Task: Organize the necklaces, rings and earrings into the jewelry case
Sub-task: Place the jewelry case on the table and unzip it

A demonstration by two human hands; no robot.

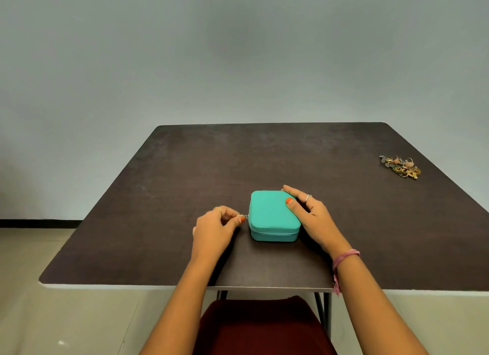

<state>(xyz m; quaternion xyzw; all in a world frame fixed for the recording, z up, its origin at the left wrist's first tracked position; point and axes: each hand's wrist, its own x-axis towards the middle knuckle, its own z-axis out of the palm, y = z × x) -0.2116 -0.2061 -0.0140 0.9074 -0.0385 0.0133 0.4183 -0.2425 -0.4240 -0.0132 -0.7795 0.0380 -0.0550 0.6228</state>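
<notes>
Teal jewelry case (pixel 274 215) closed, mid-counter (pixel 185 169). Left hand (pixel 214 229) pinches the zipper pull (pixel 243 217) at the case's left side. Right hand (pixel 308 213) braces the lid, fingers straight. Jewelry pile (pixel 400 166) well apart, far right. Risks: the case may skid if the brace slackens, the pull may slip from the pinch, or the zipper may snag at a corner.

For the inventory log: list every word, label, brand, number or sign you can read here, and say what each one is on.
None: no readable text appears anywhere in the view.
Teal jewelry case: plain lid and sides, no logo or label showing.
Jewelry pile: too small to tell whether anything is marked.
Table and wall: bare of writing.
</notes>
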